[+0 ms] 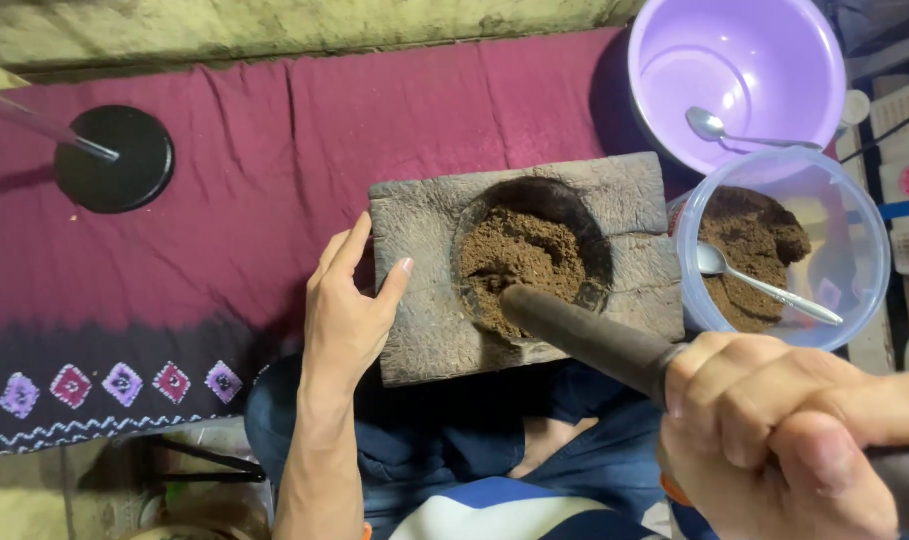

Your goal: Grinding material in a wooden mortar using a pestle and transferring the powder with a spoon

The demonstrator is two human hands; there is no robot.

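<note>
Maroon cloth point(255, 150) with diamond-patterned border, lilac bowl point(745, 60), brown powder point(520, 260)

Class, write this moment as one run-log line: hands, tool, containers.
left hand: steadies wooden mortar | right hand: grips pestle, tip in brown powder | beside: clear tub, purple bowl, a spoon each

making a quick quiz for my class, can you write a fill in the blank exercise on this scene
1. The right hand grips a dark ____ whose tip sits in the wooden mortar.
2. The left hand steadies the mortar's ____ side.
3. A metal ____ lies in the clear tub of brown powder.

Missing words: pestle; left; spoon
</note>
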